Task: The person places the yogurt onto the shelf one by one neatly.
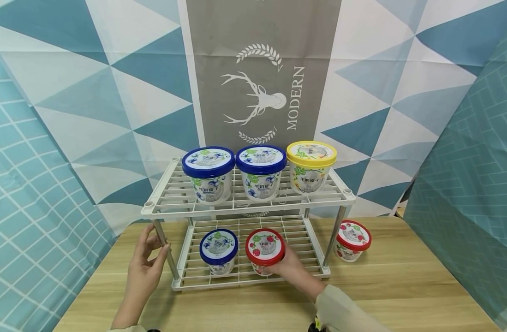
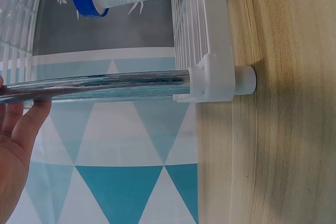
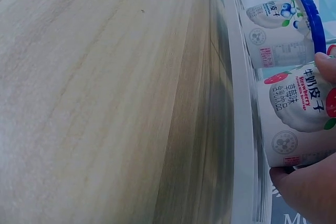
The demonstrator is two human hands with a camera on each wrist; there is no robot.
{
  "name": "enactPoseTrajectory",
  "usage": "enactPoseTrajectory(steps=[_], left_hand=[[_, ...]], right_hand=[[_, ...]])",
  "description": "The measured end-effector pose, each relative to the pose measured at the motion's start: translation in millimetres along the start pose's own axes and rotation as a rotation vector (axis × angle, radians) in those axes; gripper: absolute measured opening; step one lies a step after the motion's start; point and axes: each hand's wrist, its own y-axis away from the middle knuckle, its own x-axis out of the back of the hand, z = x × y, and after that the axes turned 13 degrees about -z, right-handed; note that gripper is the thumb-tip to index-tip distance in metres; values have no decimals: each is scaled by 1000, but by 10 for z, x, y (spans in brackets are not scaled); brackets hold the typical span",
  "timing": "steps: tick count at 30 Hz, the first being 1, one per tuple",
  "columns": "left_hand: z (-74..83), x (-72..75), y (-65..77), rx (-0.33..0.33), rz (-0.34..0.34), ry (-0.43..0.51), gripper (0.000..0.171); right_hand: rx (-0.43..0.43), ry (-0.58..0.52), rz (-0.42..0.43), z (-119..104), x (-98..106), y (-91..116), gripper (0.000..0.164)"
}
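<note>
My right hand (image 1: 287, 263) grips a red-lidded strawberry milk drink tub (image 1: 265, 249) from its right side, on the rack's lower shelf. In the right wrist view, a thumb and finger clasp the strawberry tub (image 3: 296, 114). Beside it stands a blue-lidded blueberry tub (image 1: 218, 249), also seen in the right wrist view (image 3: 283, 30). My left hand (image 1: 145, 267) holds the front left metal post (image 1: 167, 244) of the white rack (image 1: 253, 210). The left wrist view shows fingers (image 2: 31, 124) against this post (image 2: 115, 85), with part of the hand outside the picture.
Two large blue-lidded tubs (image 1: 208, 175) and a yellow-lidded tub (image 1: 311, 167) stand on the upper shelf. Another red-lidded tub (image 1: 353, 240) sits on the wooden table (image 1: 402, 281), right of the rack. A patterned cloth (image 1: 261, 27) hangs behind.
</note>
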Motion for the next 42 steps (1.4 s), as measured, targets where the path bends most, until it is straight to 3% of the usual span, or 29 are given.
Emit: enactPoseTrajectory(steps=[32,42], left_hand=[[5,-1,-1,7,2,20,68],[-10,2,4,12,-8,8,68]], right_hand=[[-33,41,7,6,-95,-83,92],[35,24,16,57,-138,-144,94]])
